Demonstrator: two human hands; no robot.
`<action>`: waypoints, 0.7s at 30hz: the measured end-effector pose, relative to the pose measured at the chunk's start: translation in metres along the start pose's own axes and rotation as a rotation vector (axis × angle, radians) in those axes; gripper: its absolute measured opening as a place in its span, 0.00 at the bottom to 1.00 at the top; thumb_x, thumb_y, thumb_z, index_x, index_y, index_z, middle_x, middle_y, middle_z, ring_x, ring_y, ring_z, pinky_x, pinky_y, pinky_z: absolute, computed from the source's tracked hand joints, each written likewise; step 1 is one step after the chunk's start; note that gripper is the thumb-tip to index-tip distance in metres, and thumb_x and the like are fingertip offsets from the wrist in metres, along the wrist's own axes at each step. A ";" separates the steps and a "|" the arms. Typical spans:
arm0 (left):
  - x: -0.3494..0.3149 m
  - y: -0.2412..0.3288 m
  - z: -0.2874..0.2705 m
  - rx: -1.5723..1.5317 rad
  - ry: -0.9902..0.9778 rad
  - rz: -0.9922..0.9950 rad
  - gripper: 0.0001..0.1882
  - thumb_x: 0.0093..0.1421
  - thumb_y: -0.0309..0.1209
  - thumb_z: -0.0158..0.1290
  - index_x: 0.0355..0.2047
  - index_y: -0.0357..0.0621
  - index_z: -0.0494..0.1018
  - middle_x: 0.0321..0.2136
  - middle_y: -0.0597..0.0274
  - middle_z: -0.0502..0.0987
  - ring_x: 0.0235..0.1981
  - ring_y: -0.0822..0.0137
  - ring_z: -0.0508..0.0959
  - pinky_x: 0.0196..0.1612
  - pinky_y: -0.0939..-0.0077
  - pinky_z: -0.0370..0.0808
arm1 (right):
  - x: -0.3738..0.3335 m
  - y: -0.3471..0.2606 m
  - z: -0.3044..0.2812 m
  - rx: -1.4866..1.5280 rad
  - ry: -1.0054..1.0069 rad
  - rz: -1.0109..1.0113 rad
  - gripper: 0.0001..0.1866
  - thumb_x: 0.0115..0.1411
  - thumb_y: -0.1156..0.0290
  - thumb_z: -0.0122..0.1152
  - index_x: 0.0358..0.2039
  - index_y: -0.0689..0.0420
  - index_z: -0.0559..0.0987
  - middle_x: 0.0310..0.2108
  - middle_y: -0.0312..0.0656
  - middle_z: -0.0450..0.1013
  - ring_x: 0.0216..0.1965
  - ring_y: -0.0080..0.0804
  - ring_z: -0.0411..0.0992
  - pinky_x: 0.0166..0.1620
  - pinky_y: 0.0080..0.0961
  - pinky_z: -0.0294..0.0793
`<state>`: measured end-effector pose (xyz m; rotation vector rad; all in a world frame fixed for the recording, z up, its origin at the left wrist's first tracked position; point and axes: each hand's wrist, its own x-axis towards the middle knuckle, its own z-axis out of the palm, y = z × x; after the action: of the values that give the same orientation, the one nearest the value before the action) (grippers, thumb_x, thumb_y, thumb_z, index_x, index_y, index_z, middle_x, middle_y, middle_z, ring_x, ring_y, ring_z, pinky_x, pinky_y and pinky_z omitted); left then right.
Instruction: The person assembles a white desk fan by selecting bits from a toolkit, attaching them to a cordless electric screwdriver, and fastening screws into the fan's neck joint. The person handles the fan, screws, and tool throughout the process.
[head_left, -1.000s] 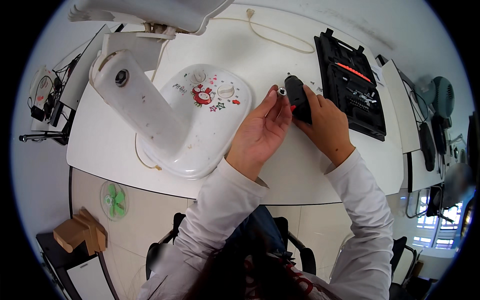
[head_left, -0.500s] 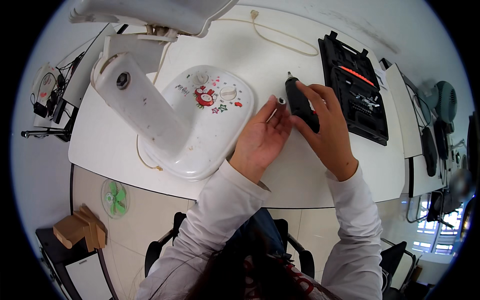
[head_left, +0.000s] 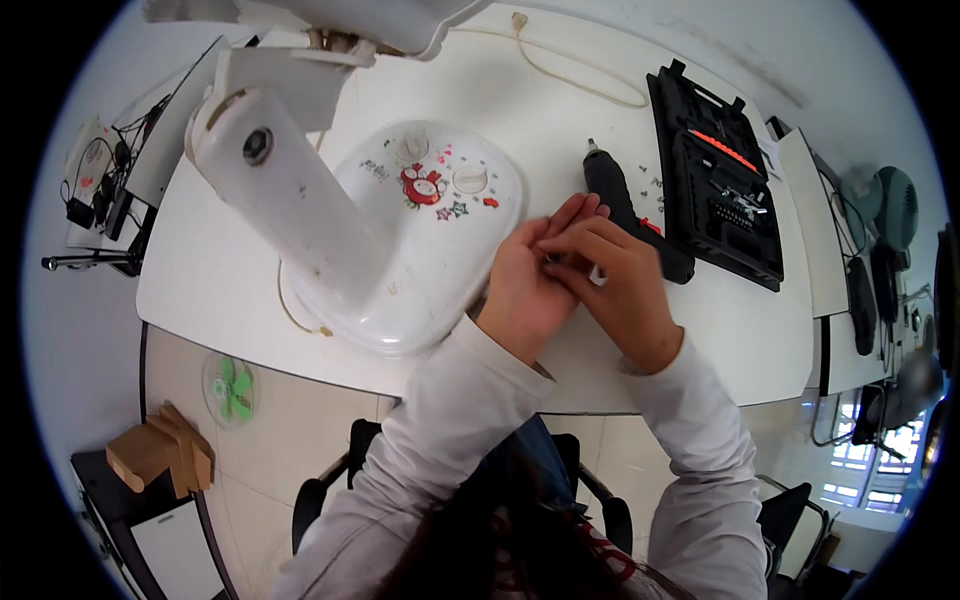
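Note:
My left hand (head_left: 527, 290) is cupped palm up over the near middle of the white table (head_left: 590, 375). My right hand (head_left: 625, 287) bends over it with its fingertips pinched together at the left palm and fingers. Whatever small piece lies between them is mostly hidden. Just beyond my right hand a black cordless screwdriver (head_left: 612, 187) with a red switch lies on the table, its metal tip pointing away; neither hand grips it. To the left stands a white fan base (head_left: 450, 235) with two knobs, stickers and a thick upright neck (head_left: 285, 195).
An open black tool case (head_left: 715, 180) with bits and sockets lies at the right. Small screws (head_left: 652, 182) lie between it and the screwdriver. A pale cord (head_left: 575, 75) curves along the back. A white housing (head_left: 380, 25) overhangs the far left.
My right hand has let go of the screwdriver, which now lies on the table, and has moved left onto my left hand. The small socket-ended piece in my left fingers is now hidden.

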<state>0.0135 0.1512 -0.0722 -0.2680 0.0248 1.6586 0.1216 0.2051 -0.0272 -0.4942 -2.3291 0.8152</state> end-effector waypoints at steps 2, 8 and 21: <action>-0.001 0.004 0.005 0.081 0.003 0.033 0.23 0.68 0.33 0.26 0.56 0.33 0.61 0.58 0.51 0.65 0.57 0.54 0.66 0.59 0.63 0.65 | 0.005 -0.002 0.002 0.098 0.052 0.022 0.14 0.45 0.83 0.66 0.34 0.56 0.81 0.30 0.37 0.73 0.26 0.23 0.71 0.28 0.18 0.67; -0.001 0.005 0.014 0.195 -0.028 0.078 0.23 0.68 0.32 0.26 0.56 0.34 0.61 0.59 0.52 0.63 0.60 0.55 0.63 0.61 0.64 0.63 | -0.007 -0.007 0.000 0.158 0.266 0.106 0.15 0.44 0.83 0.67 0.35 0.55 0.82 0.26 0.35 0.73 0.21 0.18 0.64 0.23 0.15 0.58; -0.009 0.000 0.013 0.305 -0.114 0.066 0.23 0.66 0.34 0.32 0.57 0.36 0.62 0.58 0.55 0.65 0.46 0.62 0.72 0.48 0.66 0.71 | -0.010 0.028 0.004 1.638 0.072 0.532 0.16 0.65 0.68 0.52 0.52 0.58 0.70 0.44 0.32 0.72 0.28 0.13 0.61 0.29 0.11 0.63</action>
<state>0.0117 0.1446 -0.0580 0.0601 0.2006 1.7066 0.1304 0.2196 -0.0523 -0.3097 -0.7932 2.4060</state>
